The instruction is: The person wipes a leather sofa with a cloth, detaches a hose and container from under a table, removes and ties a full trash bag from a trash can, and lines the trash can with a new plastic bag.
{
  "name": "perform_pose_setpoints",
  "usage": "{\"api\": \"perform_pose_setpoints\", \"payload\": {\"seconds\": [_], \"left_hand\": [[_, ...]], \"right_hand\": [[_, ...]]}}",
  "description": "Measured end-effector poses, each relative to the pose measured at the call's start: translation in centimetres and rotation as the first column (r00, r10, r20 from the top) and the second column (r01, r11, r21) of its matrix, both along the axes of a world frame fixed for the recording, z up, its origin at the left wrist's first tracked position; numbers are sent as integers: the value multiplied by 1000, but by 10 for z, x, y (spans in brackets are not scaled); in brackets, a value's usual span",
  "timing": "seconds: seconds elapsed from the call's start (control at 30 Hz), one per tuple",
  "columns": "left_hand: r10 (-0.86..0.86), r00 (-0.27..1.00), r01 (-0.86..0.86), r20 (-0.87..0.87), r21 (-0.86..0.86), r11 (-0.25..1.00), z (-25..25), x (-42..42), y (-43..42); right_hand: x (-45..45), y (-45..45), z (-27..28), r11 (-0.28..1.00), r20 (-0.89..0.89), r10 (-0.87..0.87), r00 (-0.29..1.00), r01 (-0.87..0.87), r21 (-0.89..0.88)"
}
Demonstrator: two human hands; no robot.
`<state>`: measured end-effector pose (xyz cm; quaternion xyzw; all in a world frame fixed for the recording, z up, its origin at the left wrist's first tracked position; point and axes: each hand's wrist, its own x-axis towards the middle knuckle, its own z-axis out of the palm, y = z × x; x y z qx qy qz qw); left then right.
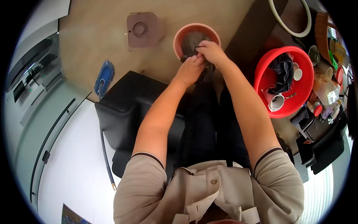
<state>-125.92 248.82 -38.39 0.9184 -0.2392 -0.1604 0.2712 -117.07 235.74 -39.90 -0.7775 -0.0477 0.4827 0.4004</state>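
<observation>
A round salmon-pink bin (178, 33) stands on the floor ahead of me, with a dark, thin plastic bag (192, 40) inside it. Part of the bag hangs over the near rim. At that rim my left hand (190, 70) is closed, its fingers pinching the bag's edge. My right hand (212, 53) meets it just to the right, also closed on the bag, thumb and fingers pressed together. The two hands touch or nearly touch, and the exact grip between them is partly hidden by the fingers.
A red basin (308, 80) at right holds dark cloth (283, 72) and white cups. Beyond it lie jumbled household items. A mauve square object (142, 30) with a round centre and a blue mop head (104, 77) are at left, near a black padded seat (130, 93).
</observation>
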Motion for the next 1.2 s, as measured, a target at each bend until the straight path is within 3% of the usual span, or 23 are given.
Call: {"api": "perform_pose_setpoints", "payload": {"seconds": [0.03, 0.07, 0.13, 0.2, 0.23, 0.27, 0.33, 0.4, 0.43, 0.47, 0.57, 0.63, 0.73, 0.8, 0.83, 0.87, 0.93, 0.97, 1.0, 1.07, 1.13, 1.17, 1.2], "left_hand": [[0, 1000, 0, 6, -14, 1000, -2, 1, 2], [47, 997, -37, 68, -150, 988, -6, -2, 3], [103, 987, -63, 126, -290, 955, -5, -1, -3], [674, 737, -634, -37, -384, 671, 6, 1, -10], [720, 661, -743, -214, -319, 588, -7, -1, -6], [707, 608, -785, -361, -405, 468, -8, -1, -10], [563, 436, -897, -702, -388, 212, -41, -20, -14], [290, 119, -986, -950, -148, -82, -21, -13, -13], [340, 97, -991, -936, -124, -58, -26, -15, -11], [336, 100, -991, -937, -124, -50, -22, -12, -15], [430, -98, -986, -898, 27, -167, -5, -15, -27], [392, -59, -994, -918, 17, -111, 4, -17, -21], [352, -7, -1000, -936, -2, -25, 6, -26, -14], [16, -65, -967, -998, 59, -247, 7, -24, -6], [-28, -54, -973, -998, 59, -221, -5, -29, 2], [-27, -55, -974, -998, 60, -219, -5, -29, 3], [-27, -51, -956, -998, 56, -289, -3, -24, 2], [10, -76, -957, -997, 70, -283, 9, -19, -3], [-5, -77, -960, -997, 75, -269, 8, -21, -9], [-3, -133, -929, -991, 125, -349, 4, -25, -8], [-7, -155, -946, -988, 150, -287, 21, -18, -13], [65, -197, -929, -978, 165, -330, 7, -25, -12], [291, -138, -985, -947, 100, -141, 21, -28, -9]], "right_hand": [[-14, -9, -4, 925, -206, -329, 922, 358, 126], [-26, -16, -3, 712, -432, -569, 700, 682, 166], [-37, -24, 14, 613, -489, -674, 553, 789, 46], [-50, -22, 21, 552, -524, -721, 453, 833, -40], [-59, -16, 25, 504, -519, -731, 443, 863, 27], [-64, -10, 29, 454, -515, -740, 432, 886, 91], [-85, -2, 17, 662, -296, -665, 686, 724, 192], [-97, 6, 21, 575, -308, -706, 638, 770, 277], [-101, 6, 22, 721, 0, -663, 749, 638, 271], [-95, 7, 38, 762, 115, -643, 757, 617, 196], [-87, 3, 40, 788, 139, -615, 776, 605, 112], [-81, 0, 32, 739, 228, -673, 703, 654, 162], [-73, -2, 14, 725, 297, -667, 683, 687, 48], [-72, 0, 17, 741, 253, -654, 713, 671, 24], [-70, 0, 19, 761, 210, -634, 744, 649, 2], [-68, -1, 27, 759, 209, -637, 742, 651, 2], [-66, -5, 52, 788, 390, -615, 685, 556, 266], [-69, -5, 62, 826, 374, -563, 737, 499, 261], [-75, -3, 72, 924, 566, -383, 730, 315, 218], [-81, 2, 60, 898, 624, -437, 648, 351, 265], [-77, 4, 64, 936, 743, -337, 578, 291, 198], [-79, 19, 73, 929, 732, -366, 575, 275, 248], [-77, 5, 82, 925, 748, -365, 554, 308, 222]]}}
